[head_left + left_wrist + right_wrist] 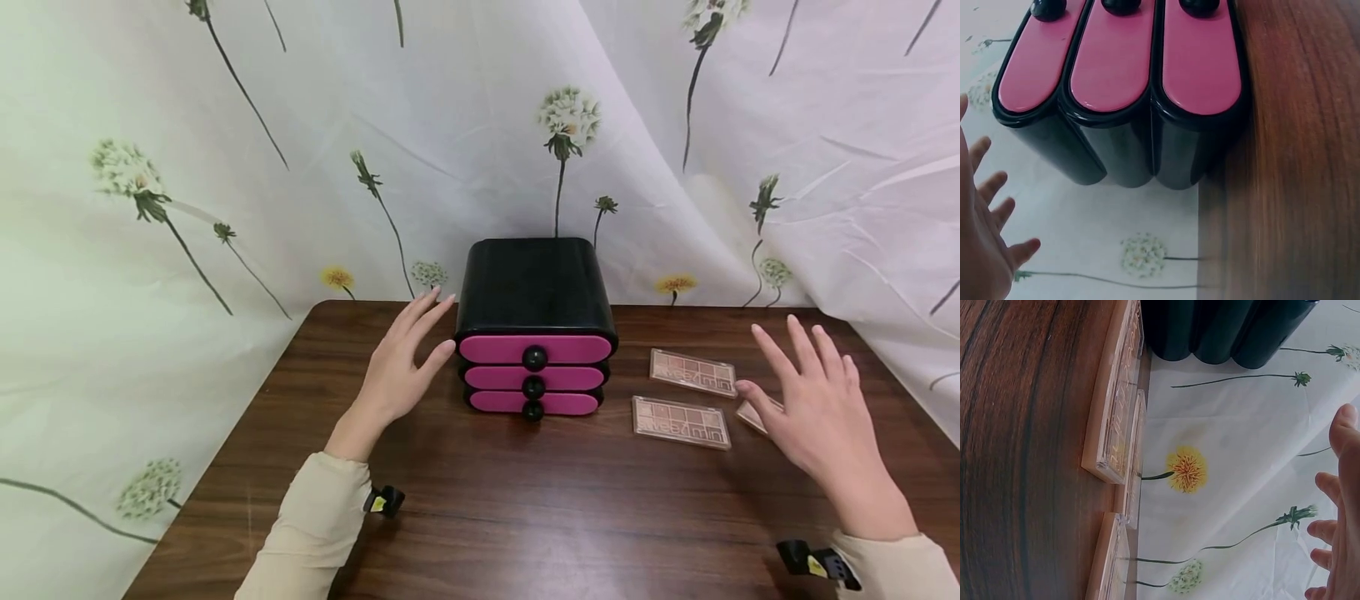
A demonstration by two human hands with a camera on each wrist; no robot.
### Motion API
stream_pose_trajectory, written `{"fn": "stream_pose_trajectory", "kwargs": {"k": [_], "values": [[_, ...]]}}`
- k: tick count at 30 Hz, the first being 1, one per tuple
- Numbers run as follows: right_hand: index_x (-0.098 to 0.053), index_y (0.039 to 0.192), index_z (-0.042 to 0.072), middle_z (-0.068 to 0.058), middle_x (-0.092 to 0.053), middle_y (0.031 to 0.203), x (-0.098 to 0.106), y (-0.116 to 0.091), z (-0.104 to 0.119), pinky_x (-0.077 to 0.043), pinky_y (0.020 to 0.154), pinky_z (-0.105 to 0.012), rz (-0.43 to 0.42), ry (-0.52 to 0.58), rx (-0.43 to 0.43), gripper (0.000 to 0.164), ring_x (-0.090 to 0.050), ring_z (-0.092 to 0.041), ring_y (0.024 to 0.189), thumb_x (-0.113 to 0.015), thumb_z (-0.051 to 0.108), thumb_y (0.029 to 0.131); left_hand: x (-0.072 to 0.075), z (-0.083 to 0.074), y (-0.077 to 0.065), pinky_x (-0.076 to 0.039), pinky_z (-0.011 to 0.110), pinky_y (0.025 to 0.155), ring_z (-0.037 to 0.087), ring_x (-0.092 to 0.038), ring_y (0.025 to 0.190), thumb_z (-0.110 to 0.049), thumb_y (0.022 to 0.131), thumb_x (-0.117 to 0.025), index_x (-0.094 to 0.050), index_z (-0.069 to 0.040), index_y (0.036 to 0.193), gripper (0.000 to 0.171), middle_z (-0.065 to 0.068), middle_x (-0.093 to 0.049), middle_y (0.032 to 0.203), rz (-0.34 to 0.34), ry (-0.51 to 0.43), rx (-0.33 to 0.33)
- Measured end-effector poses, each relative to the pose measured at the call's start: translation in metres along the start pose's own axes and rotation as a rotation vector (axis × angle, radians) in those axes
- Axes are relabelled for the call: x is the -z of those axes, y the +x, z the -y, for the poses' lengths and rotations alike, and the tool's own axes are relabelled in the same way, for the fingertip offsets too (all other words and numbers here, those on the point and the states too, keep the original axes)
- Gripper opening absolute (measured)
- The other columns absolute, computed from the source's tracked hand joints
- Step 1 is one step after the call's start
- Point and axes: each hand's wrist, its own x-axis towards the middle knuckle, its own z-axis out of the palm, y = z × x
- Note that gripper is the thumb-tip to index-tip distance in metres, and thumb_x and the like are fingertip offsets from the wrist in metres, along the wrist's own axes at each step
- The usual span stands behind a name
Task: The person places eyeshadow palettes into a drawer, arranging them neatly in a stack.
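a black drawer box point(536, 283) stands upright on the brown wooden bench point(525, 508), near its rear edge, with three pink drawer fronts point(491, 349) stacked one above another and facing the person. each front carries one round black knob point(535, 358) at its centre; all three drawers are closed. the left hand point(397, 367) is raised just beside the left side of the box, fingers extended and spread apart; the left wrist view shows a gap between this hand and the box. three flat makeup palettes with clear lids lie on the bench to the right of the box: the rear palette point(692, 372), the front palette point(680, 422) and the side palette point(752, 417), the last partly hidden by the right hand point(817, 417) in the head view. the right hand is raised above the bench, clear of the palettes, with fingers spread apart. each wrist carries a small black camera point(385, 502) at a beige sleeve point(318, 512). a white cloth point(465, 108) printed with dandelions hangs behind the bench.
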Motion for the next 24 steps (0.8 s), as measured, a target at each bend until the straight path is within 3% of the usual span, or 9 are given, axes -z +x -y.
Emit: {"fn": "stream_pose_trajectory", "kwargs": {"k": [6,10,20,24], "values": [[-0.021,0.160,0.023,-0.022,-0.012,0.162,0.001,-0.001,0.001,0.002,0.114,-0.063,0.001,0.002,0.000,0.070,-0.001,-0.041,0.149,-0.050,0.046,0.100,-0.007,0.008,0.011,-0.021,0.063,0.110,0.015,-0.018,0.148,-0.040,0.102,-0.050,-0.041,-0.032,0.152,0.052,-0.009,-0.026,0.161,0.045,-0.256,0.010],[-0.021,0.160,0.023,-0.021,-0.013,0.162,0.001,0.000,0.003,0.001,0.114,-0.064,-0.007,0.016,0.005,0.069,-0.002,-0.040,0.149,-0.049,0.045,0.101,-0.011,0.012,0.020,-0.017,0.061,0.112,0.016,-0.018,0.148,-0.035,0.103,-0.049,-0.045,-0.026,0.150,0.048,-0.003,-0.029,0.160,0.068,-0.371,-0.016],[-0.031,0.157,0.019,-0.015,-0.021,0.162,0.003,0.001,0.016,-0.008,0.115,-0.060,-0.067,0.057,0.061,0.066,-0.012,-0.035,0.149,-0.056,0.039,0.099,-0.020,0.017,0.030,-0.016,0.060,0.113,0.019,-0.016,0.149,-0.041,0.102,-0.049,-0.050,-0.019,0.147,0.050,-0.007,-0.027,0.161,0.106,-0.442,-0.056],[-0.042,0.151,0.015,-0.013,-0.031,0.159,0.003,0.003,0.021,-0.014,0.116,-0.054,-0.138,0.067,0.112,0.061,-0.021,-0.034,0.147,-0.059,0.038,0.098,-0.022,0.015,0.032,-0.016,0.059,0.114,0.020,-0.017,0.149,-0.029,0.103,-0.048,-0.048,-0.013,0.147,0.047,-0.001,-0.026,0.161,0.101,-0.456,-0.066]]}}
